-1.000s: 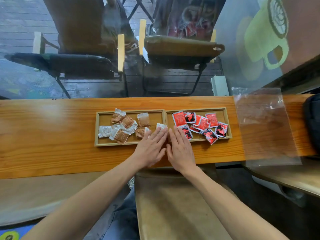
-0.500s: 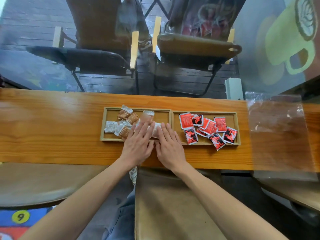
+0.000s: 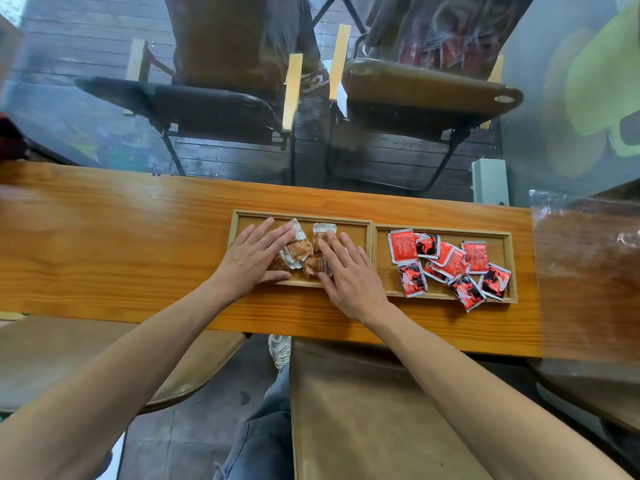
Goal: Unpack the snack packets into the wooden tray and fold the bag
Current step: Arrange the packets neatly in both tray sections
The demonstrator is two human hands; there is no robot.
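Wooden planks of a long counter (image 3: 104, 244) are running across the view, with a glass pane behind it showing two folding chairs (image 3: 221, 109) on dark decking. Sitting on the counter is a wooden tray (image 3: 372, 223) with two compartments side by side, split by a middle divider.

Both hands are lying flat in the tray's left compartment. The left hand (image 3: 254, 259) is resting near that compartment's left wall, its fingers straight and slightly spread, their tips lying on the brown-and-white snack packets (image 3: 298, 249). The right hand (image 3: 348, 271) is lying just left of the divider, fingers straight and a little fanned, pressing down on the same cluster from the other side. The packets are sitting bunched between the two hands, some partly hidden beneath the fingers. Neither hand is curling round a packet.

Red snack packets (image 3: 450, 263) are lying loosely overlapped in the tray's right compartment, one of them hanging over the tray's near rim.

Beyond the tray's right end, a clear plastic bag (image 3: 588, 271) is lying flat and unfolded on the counter, apart from the tray. Below the counter's near edge, brown stool seats (image 3: 363, 410) and a leg in jeans (image 3: 263, 438) are showing.
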